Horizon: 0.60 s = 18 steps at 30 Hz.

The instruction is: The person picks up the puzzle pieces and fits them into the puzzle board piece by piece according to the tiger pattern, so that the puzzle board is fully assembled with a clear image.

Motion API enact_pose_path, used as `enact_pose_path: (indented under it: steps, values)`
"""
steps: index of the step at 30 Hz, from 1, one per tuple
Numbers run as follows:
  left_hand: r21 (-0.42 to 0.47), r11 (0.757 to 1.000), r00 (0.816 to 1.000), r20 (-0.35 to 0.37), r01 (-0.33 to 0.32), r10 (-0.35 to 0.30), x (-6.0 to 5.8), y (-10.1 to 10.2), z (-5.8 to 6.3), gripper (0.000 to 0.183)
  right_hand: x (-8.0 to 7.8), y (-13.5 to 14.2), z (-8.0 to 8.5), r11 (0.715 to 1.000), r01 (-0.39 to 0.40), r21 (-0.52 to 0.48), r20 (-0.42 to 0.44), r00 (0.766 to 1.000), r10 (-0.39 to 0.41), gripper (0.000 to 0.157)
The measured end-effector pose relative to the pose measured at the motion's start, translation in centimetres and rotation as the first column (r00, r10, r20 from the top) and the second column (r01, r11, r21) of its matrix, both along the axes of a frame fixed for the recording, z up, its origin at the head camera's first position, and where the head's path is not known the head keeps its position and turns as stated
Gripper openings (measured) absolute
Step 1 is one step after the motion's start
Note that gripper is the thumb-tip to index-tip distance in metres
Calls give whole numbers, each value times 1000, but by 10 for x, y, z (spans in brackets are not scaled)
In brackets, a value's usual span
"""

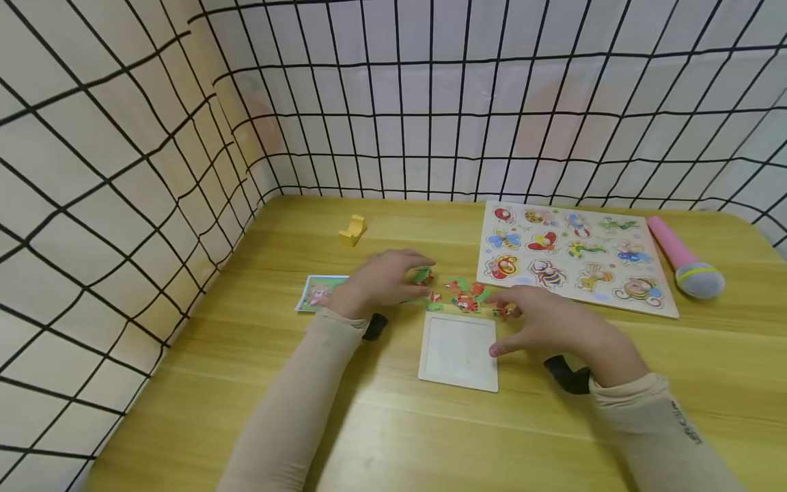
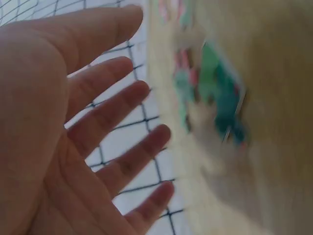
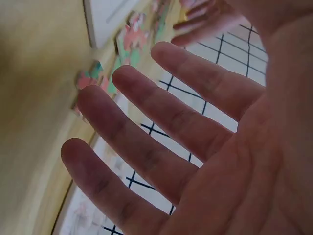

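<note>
Puzzle pieces [image 1: 468,303]: loose on the table [image 1: 522,444], between the hands, just beyond the tray. Tray [image 1: 458,352]: bare, no piece fitted. Left hand [image 1: 387,283]: fingers spread, holding nothing, near the leftmost pieces. Right hand [image 1: 553,318]: likewise spread, near the rightmost. Step, apparently: sorting before assembly. Next move probably calls for: pinching one piece, turning it to fit.

the head view is bright and mostly crisp, with pale glare low on the table [image 1: 381,430] and a soft shadow beside the left sleeve [image 1: 295,410]; both wrist views are dimmer, the left badly smearing the puzzle pieces [image 2: 227,105]
</note>
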<state>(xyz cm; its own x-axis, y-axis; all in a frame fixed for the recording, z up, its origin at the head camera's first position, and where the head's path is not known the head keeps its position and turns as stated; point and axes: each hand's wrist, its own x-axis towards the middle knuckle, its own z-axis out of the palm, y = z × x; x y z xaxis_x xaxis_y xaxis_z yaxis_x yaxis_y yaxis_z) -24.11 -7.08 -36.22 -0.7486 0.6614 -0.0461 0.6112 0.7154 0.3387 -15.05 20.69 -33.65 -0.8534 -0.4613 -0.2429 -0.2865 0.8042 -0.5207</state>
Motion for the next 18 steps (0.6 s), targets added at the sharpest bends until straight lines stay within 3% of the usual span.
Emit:
enact_pose_path:
  steps: [7,12,18]
  values:
    - [-33,996,997,23,78,-78,-10,31,-6,47,1,-4,-10,997,-52,52,-53,997,55,84]
    - [-95,992,996,26,82,-80,-16,50,-8,46,2,-6,-15,996,-70,54,-64,995,74,80]
    - [-97,992,995,65,75,-69,-17,59,-13,46,3,-6,-16,997,-49,56,-50,997,52,75]
